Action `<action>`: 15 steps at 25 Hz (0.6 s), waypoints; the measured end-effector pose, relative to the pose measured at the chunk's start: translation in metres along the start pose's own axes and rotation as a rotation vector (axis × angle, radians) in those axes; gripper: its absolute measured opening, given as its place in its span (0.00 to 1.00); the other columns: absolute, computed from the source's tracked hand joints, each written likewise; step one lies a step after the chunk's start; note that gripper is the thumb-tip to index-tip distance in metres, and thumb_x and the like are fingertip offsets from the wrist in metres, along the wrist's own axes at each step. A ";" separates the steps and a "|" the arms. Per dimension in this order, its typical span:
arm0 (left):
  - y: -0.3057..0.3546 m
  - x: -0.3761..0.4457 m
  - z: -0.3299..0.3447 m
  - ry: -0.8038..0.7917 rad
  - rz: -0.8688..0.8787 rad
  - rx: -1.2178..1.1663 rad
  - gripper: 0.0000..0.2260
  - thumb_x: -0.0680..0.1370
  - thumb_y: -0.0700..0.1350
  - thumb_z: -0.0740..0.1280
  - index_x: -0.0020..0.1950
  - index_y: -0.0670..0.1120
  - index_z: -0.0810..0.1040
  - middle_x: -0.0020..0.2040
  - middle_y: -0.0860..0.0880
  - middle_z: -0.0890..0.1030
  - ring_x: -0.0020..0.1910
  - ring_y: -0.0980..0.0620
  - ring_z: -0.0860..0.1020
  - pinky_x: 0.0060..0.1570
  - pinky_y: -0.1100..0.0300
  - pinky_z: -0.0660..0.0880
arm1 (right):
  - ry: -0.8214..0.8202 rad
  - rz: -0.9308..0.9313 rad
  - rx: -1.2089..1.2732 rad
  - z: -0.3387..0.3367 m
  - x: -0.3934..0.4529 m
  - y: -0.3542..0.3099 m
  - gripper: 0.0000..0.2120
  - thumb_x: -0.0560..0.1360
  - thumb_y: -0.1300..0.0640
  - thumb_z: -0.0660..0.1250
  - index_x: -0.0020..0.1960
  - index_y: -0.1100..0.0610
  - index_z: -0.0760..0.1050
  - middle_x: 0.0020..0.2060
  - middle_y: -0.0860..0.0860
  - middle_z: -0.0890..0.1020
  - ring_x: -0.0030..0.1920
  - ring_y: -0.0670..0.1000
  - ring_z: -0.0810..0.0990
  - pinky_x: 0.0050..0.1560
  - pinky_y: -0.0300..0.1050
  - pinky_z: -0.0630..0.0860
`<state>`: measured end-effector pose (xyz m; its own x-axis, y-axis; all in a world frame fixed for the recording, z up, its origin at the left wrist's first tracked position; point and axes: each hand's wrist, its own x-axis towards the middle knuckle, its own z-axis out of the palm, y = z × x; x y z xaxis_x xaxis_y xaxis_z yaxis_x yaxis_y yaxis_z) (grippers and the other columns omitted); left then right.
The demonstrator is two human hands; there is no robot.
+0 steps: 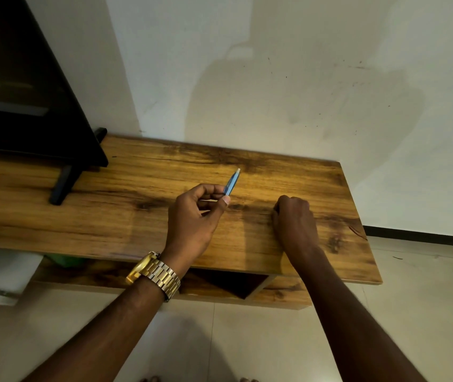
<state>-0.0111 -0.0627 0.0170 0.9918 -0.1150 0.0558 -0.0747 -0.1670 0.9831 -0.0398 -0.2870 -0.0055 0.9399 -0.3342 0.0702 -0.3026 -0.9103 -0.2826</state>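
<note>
My left hand [195,216] pinches a small blue pen-like object [232,183] with a white tip between thumb and fingertips. The object points up and away, just above the wooden console top [109,210]. A gold watch [153,274] sits on that wrist. My right hand [294,219] rests on the wood to the right, with its fingers curled under into a fist. Whether it holds anything is hidden by the back of the hand.
A black TV [26,100] on a black stand foot [62,186] occupies the console's left end. A white wall [275,78] runs behind. The console's right edge [363,221] drops to a tiled floor [426,312]. Below the top is an open shelf [231,285].
</note>
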 end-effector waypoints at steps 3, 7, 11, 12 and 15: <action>0.001 -0.002 -0.001 -0.002 0.010 0.022 0.08 0.80 0.46 0.77 0.58 0.54 0.86 0.52 0.58 0.89 0.51 0.61 0.87 0.45 0.73 0.79 | 0.027 0.057 0.216 -0.009 0.001 -0.006 0.03 0.81 0.61 0.73 0.53 0.59 0.85 0.46 0.57 0.87 0.47 0.57 0.85 0.48 0.51 0.82; 0.000 -0.003 -0.001 -0.016 0.010 0.044 0.08 0.80 0.47 0.77 0.59 0.53 0.86 0.51 0.58 0.89 0.51 0.62 0.87 0.46 0.69 0.81 | 0.078 0.188 0.895 -0.034 0.002 -0.019 0.02 0.80 0.57 0.78 0.48 0.54 0.86 0.39 0.49 0.89 0.41 0.46 0.88 0.45 0.48 0.85; 0.003 -0.007 -0.002 -0.061 0.030 0.078 0.09 0.80 0.46 0.76 0.60 0.53 0.86 0.51 0.60 0.88 0.52 0.66 0.85 0.47 0.68 0.81 | 0.060 0.172 1.410 -0.043 0.002 -0.032 0.04 0.80 0.59 0.78 0.54 0.56 0.86 0.41 0.47 0.89 0.43 0.45 0.86 0.50 0.41 0.83; 0.004 -0.007 -0.001 -0.070 0.039 0.085 0.09 0.80 0.46 0.76 0.60 0.53 0.86 0.52 0.61 0.88 0.53 0.66 0.85 0.47 0.68 0.81 | 0.037 0.164 1.464 -0.042 0.002 -0.035 0.06 0.80 0.59 0.77 0.57 0.56 0.86 0.41 0.48 0.88 0.43 0.45 0.86 0.51 0.42 0.84; 0.007 -0.009 0.000 -0.091 0.053 0.089 0.09 0.80 0.46 0.76 0.60 0.54 0.86 0.51 0.62 0.87 0.53 0.68 0.84 0.46 0.71 0.80 | -0.013 0.123 1.510 -0.034 -0.002 -0.040 0.07 0.81 0.61 0.76 0.59 0.55 0.87 0.45 0.51 0.89 0.48 0.49 0.87 0.53 0.44 0.84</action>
<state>-0.0204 -0.0626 0.0238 0.9730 -0.2136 0.0876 -0.1399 -0.2436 0.9597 -0.0349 -0.2581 0.0387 0.9253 -0.3777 -0.0324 0.0567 0.2224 -0.9733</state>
